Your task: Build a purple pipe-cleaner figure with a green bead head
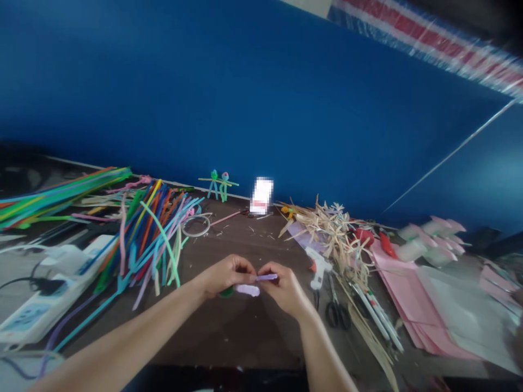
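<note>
Because the left hand (241, 272) and right hand (278, 279) pinch a thin, soft-looking lilac strip (267, 277) between them, over the near middle of the dark brown surface (241, 343), an uneven pull could slip it loose.

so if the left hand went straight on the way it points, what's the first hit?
Most likely the right hand: its fingers face those of the left hand across the lilac strip. Depth there is unclear.
</note>
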